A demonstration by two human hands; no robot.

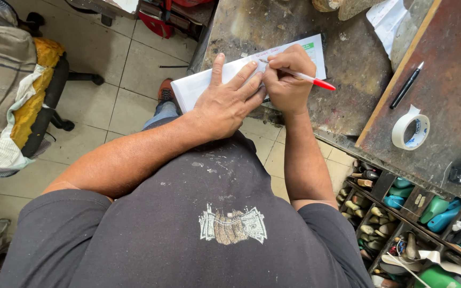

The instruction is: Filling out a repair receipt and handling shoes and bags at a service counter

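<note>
A white paper pad with a green corner lies at the near edge of a worn dark workbench. My left hand rests flat on it, fingers spread, holding it still. My right hand grips a pen with a white barrel and red cap end, its tip touching the paper just past my left fingertips. The two hands touch each other.
A black pen and a roll of white tape lie on a reddish board at right. Below it are compartments of green and blue shoe lasts. A padded office chair stands on the tiled floor at left.
</note>
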